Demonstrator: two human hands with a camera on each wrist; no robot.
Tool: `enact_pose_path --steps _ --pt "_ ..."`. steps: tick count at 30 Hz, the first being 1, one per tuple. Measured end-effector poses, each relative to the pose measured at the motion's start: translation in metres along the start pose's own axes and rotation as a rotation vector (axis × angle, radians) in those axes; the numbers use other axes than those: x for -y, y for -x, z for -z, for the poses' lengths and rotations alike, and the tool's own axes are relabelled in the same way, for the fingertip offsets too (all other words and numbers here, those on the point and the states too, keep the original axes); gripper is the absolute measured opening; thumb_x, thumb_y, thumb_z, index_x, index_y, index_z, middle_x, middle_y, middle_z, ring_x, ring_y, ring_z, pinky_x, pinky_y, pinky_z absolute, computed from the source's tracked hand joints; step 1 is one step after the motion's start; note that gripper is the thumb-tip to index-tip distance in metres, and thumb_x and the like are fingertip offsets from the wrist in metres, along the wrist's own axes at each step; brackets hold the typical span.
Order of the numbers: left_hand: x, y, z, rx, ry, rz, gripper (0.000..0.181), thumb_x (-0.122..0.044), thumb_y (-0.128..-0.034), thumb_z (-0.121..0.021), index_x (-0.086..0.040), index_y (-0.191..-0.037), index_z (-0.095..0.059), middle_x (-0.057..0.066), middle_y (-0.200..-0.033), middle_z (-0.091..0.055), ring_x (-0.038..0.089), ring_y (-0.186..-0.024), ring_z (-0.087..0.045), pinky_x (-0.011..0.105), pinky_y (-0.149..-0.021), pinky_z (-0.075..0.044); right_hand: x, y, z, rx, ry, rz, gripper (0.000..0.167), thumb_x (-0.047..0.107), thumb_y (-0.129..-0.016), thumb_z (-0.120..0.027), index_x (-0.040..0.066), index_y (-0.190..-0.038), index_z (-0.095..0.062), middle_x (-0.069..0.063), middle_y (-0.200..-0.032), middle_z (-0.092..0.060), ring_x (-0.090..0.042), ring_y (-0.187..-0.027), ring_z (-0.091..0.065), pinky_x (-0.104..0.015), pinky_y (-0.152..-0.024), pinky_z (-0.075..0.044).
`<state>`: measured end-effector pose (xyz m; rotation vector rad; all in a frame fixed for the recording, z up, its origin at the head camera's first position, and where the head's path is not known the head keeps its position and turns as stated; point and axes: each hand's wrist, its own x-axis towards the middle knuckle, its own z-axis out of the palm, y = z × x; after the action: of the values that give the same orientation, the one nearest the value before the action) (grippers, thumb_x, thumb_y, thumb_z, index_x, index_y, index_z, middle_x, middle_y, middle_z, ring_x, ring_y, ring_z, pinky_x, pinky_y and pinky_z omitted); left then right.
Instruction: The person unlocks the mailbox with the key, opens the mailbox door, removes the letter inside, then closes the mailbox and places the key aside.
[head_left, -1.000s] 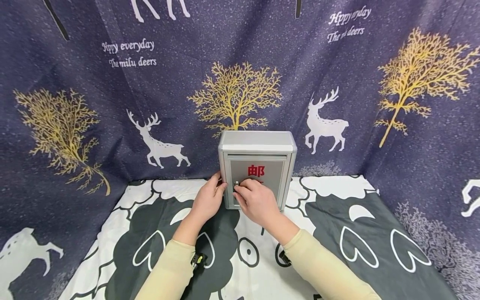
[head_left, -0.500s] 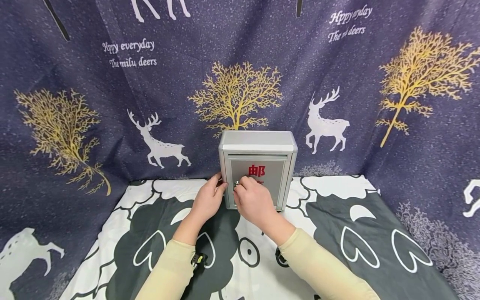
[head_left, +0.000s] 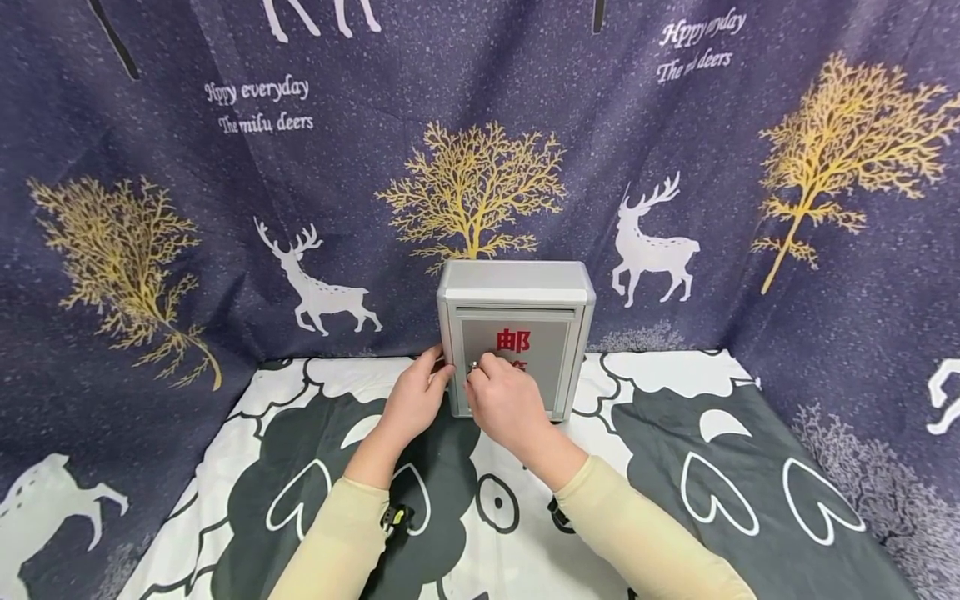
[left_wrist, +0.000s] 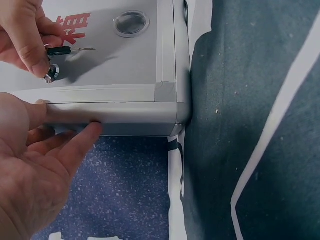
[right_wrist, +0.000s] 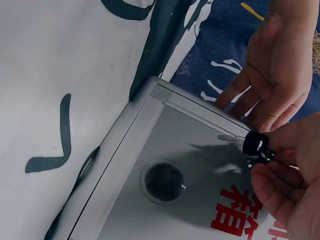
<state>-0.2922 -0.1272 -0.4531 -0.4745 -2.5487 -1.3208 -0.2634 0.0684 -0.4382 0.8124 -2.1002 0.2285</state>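
Note:
A silver-grey metal mailbox point(head_left: 555, 354) with red characters stands upright in the head view. My left hand point(head_left: 416, 400) holds its left side, thumb on the front edge and fingers along the side panel point(left_wrist: 137, 129). In front of the door, my right hand point(head_left: 510, 400) pinches a key at the small round lock point(left_wrist: 52, 73). A second key point(left_wrist: 62, 50) with a black head sticks out beside these fingers, its metal blade point(right_wrist: 230, 138) pointing free. Fingers cover the pinched key, so how deep it sits in the lock cannot be seen.
Beneath the mailbox lies a black-and-white patterned cloth point(head_left: 547, 558). Behind it hangs a dark blue curtain point(head_left: 480, 83) with deer and golden trees. A round clear window point(right_wrist: 164, 181) sits low on the door, and a narrow slot point(head_left: 517, 314) runs across its top.
The right hand has turned slightly at the lock and its wrist has shifted a little, showing more of the red lettering. My left hand and the mailbox have stayed put.

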Motion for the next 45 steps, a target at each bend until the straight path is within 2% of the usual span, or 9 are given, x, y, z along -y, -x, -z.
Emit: enact_pose_path --steps 15,25,30,40,45 --pt "-0.001 -0.002 -0.001 -0.003 0.015 0.011 0.049 -0.027 -0.1183 -0.058 -0.007 -0.162 -0.055 0.018 -0.156 -0.064 0.037 -0.142 -0.064 0.057 -0.116 -0.054 0.002 0.002 -0.002 -0.045 -0.006 -0.063 0.015 0.01 -0.094 -0.088 0.006 -0.087 -0.076 -0.006 -0.082 -0.06 -0.021 -0.064 -0.062 -0.035 -0.051 -0.059" --pt "0.001 -0.002 -0.001 0.001 0.04 0.026 0.049 -0.026 -0.1178 -0.059 -0.006 -0.163 -0.054 0.017 -0.157 -0.064 0.035 -0.142 -0.064 0.056 -0.115 -0.055 0.005 0.004 -0.002 -0.024 -0.109 -0.183 0.021 0.013 -0.096 -0.087 0.008 -0.087 -0.069 -0.006 -0.081 -0.059 -0.021 -0.06 -0.06 -0.036 -0.05 -0.056" --pt "0.002 -0.002 -0.001 -0.006 0.058 0.032 0.049 -0.026 -0.1174 -0.06 -0.007 -0.162 -0.055 0.016 -0.157 -0.064 0.035 -0.142 -0.065 0.056 -0.114 -0.056 0.006 0.004 -0.002 0.006 -0.213 -0.287 0.015 0.012 -0.096 -0.085 0.006 -0.09 -0.073 -0.006 -0.083 -0.065 -0.021 -0.065 -0.064 -0.036 -0.055 -0.059" --pt "0.001 0.0 0.001 -0.002 0.082 0.032 0.05 -0.027 -0.1175 -0.06 -0.009 -0.164 -0.054 0.016 -0.159 -0.062 0.036 -0.143 -0.063 0.058 -0.115 -0.054 0.009 0.002 0.003 0.081 -0.495 -0.599 0.008 0.011 -0.098 -0.083 0.01 -0.093 -0.077 -0.003 -0.088 -0.072 -0.016 -0.071 -0.066 -0.033 -0.064 -0.056" --pt "0.0 0.0 0.002 -0.008 0.093 0.032 0.05 -0.026 -0.117 -0.061 -0.008 -0.163 -0.055 0.017 -0.159 -0.062 0.037 -0.143 -0.063 0.059 -0.116 -0.054 0.011 0.001 0.005 0.078 -0.554 -0.665 0.008 0.011 -0.099 -0.082 0.011 -0.093 -0.077 -0.002 -0.088 -0.074 -0.015 -0.073 -0.066 -0.033 -0.066 -0.056"
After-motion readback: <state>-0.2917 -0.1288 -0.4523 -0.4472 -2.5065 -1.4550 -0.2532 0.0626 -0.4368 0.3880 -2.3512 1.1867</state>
